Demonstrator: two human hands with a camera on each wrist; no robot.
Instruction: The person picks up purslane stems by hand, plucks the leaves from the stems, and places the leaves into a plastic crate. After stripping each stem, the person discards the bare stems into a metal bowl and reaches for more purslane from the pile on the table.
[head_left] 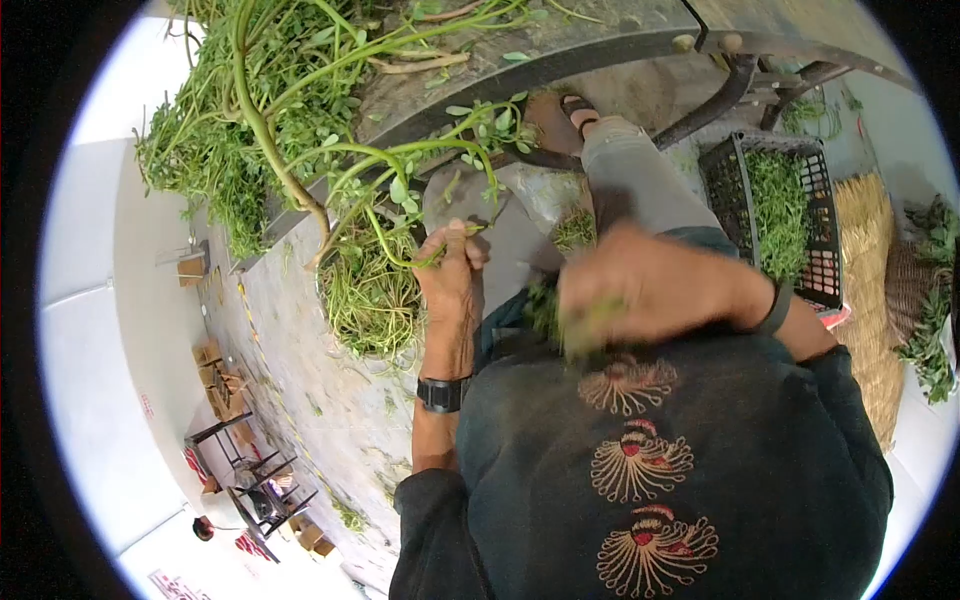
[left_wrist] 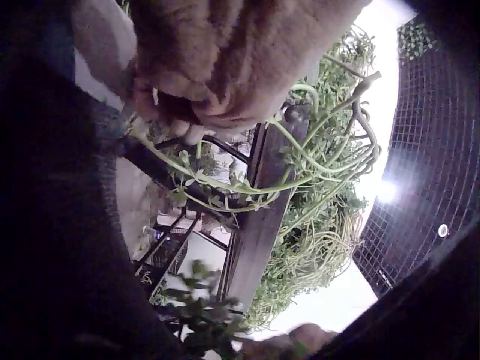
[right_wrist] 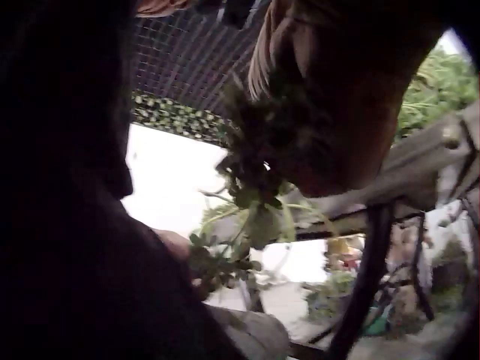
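In the head view, my left hand (head_left: 447, 262) is raised over the left knee and pinches a long, thick green stem (head_left: 400, 150) with small rounded leaves. This stem arches back towards the leafy heap on the table. My right hand (head_left: 660, 285), blurred, is in front of the dark shirt, fingers curled round a bunch of leafy sprigs (head_left: 545, 308). Small leaves of that bunch (right_wrist: 251, 169) stick out beside the hand in the right wrist view. The left wrist view shows the stem (left_wrist: 225, 185) running from under the left hand (left_wrist: 240, 60).
A big heap of leafy stems (head_left: 285, 100) covers the left of the metal-edged table (head_left: 560, 55). Stripped-looking stems (head_left: 370, 300) lie piled below it, left of the knees. At right stands a black crate (head_left: 738, 190) of greens beside a straw bundle (head_left: 868, 300).
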